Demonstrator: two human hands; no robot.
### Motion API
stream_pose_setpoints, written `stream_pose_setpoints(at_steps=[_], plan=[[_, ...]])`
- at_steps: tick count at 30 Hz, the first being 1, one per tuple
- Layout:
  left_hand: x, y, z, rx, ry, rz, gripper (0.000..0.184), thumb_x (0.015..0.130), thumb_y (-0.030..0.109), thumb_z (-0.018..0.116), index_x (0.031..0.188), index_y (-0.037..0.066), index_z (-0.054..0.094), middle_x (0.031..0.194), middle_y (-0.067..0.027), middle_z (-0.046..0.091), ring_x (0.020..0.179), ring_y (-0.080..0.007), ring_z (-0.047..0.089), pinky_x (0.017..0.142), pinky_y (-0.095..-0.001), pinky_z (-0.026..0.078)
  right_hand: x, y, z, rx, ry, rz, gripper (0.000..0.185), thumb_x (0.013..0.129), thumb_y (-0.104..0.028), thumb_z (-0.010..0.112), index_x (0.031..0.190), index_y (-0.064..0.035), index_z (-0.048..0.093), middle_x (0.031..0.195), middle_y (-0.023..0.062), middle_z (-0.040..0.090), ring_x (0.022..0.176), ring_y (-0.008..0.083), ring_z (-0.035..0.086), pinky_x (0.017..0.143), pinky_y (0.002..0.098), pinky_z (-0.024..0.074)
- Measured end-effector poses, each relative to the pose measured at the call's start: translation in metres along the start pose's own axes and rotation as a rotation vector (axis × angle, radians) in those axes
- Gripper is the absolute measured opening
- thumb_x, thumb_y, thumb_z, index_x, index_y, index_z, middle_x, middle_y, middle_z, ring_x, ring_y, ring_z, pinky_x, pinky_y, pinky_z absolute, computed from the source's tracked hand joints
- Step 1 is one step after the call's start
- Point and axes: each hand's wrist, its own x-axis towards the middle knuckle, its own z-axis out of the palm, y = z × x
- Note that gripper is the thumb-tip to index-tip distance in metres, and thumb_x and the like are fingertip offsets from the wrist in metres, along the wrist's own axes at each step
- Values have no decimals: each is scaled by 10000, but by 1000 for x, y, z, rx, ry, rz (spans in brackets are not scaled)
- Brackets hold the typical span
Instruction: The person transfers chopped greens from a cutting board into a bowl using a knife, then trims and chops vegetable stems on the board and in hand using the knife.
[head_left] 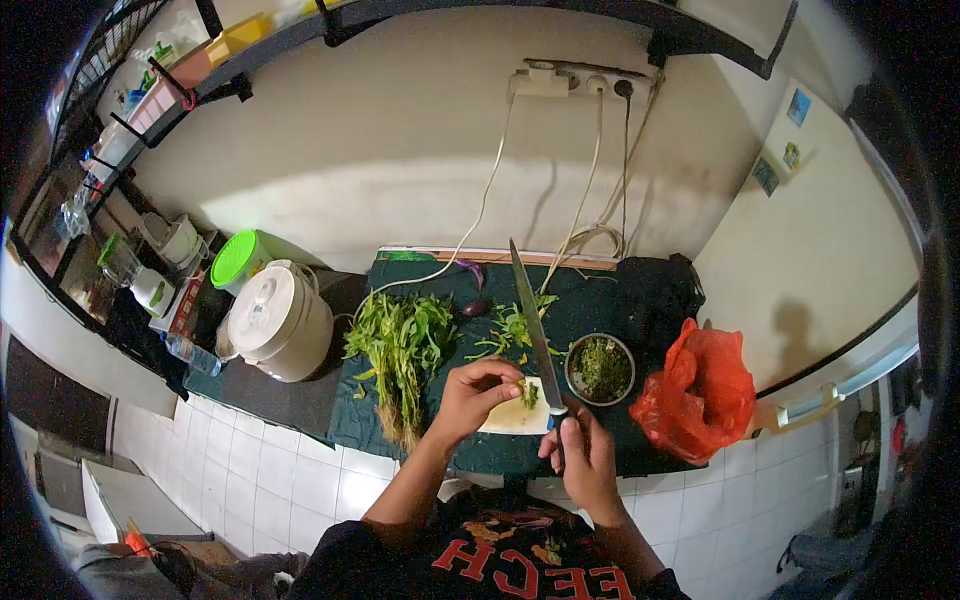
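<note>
My right hand (pixel 583 455) grips the dark handle of a long kitchen knife (pixel 532 310), its blade pointing up and away from me. Close to the blade, my left hand (pixel 482 392) is closed, with its fingertips pinched at a small bit of leafy greens (pixel 530 393). Both are over a white cutting board (pixel 508 420). Just right of the knife stands a round bowl (pixel 632 375) with chopped greens (pixel 600 366) inside. A large bunch of leafy greens (pixel 405 335) with roots lies left of the board. Loose sprigs (pixel 515 328) lie behind it.
A purple eggplant (pixel 476 306) lies toward the wall. An open red plastic bag (pixel 700 395) stands at the table's right end. On the left are a white rice cooker (pixel 280 325) and a green-lidded tub (pixel 236 260). Power cables (pixel 490 185) hang behind the dark green tablecloth (pixel 365 425).
</note>
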Motion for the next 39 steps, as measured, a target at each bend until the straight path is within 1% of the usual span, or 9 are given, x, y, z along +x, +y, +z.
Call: stream_pose_setpoints(at_steps=[1,4,6,8,10,13,31,37,39], plan=[[0,10,5,1,4,-1,138,814,2,716,945,1,673,949,-75,661,874,-137,608,789,-279,490,0,-5,1,1,-4,1,416,1029,-323,371,1275,-15,501,657,47,584,507,72,471,497,224,395],[-2,30,15,33,36,26,119,758,28,760,830,17,665,859,-68,655,806,-158,603,765,-298,482,-1,-15,4,157,-89,17,545,1025,-436,334,1272,19,503,640,53,580,507,86,480,501,222,399],[-6,35,16,-24,-15,32,149,788,8,737,924,-5,678,933,-89,664,874,-167,614,799,-296,490,-2,-22,4,186,-129,-2,546,1025,-436,334,1267,21,508,636,52,578,507,87,480,501,222,398],[-10,38,17,-19,-19,13,146,788,9,738,920,-5,676,930,-90,664,879,-169,614,803,-299,490,-4,-27,4,214,-168,-20,547,1024,-436,334,1263,22,513,632,51,576,508,87,481,500,222,397],[-13,41,19,-15,-20,-6,143,788,10,738,916,-6,675,928,-91,665,883,-170,613,807,-302,489,-7,-29,4,243,-196,-32,494,1026,-405,329,1267,-23,531,667,40,592,521,95,489,500,245,405],[-16,44,22,-78,-7,19,137,788,6,738,908,-6,672,929,-93,665,892,-171,613,816,-302,486,-10,-38,8,261,-176,-44,546,1026,-432,331,1261,25,514,621,46,555,513,86,480,494,225,394],[-40,42,35,-31,90,41,117,772,-13,745,865,-1,675,936,-92,663,869,-160,618,775,-289,494,-27,-31,0,281,-286,-15,561,1016,-433,361,1339,18,443,616,54,546,513,101,479,493,243,384],[-42,50,29,-210,81,49,341,750,-8,774,951,63,507,885,-48,638,805,-125,625,717,-253,503,-32,-29,2,270,-371,-12,573,1013,-435,376,1349,26,431,616,53,545,515,106,483,494,250,386],[-44,53,27,-270,83,-1,476,666,53,847,923,97,449,777,-11,534,743,-144,596,659,-276,479,-33,-29,6,265,-384,-14,576,1012,-429,387,1360,29,421,614,48,541,517,103,480,493,245,382]])
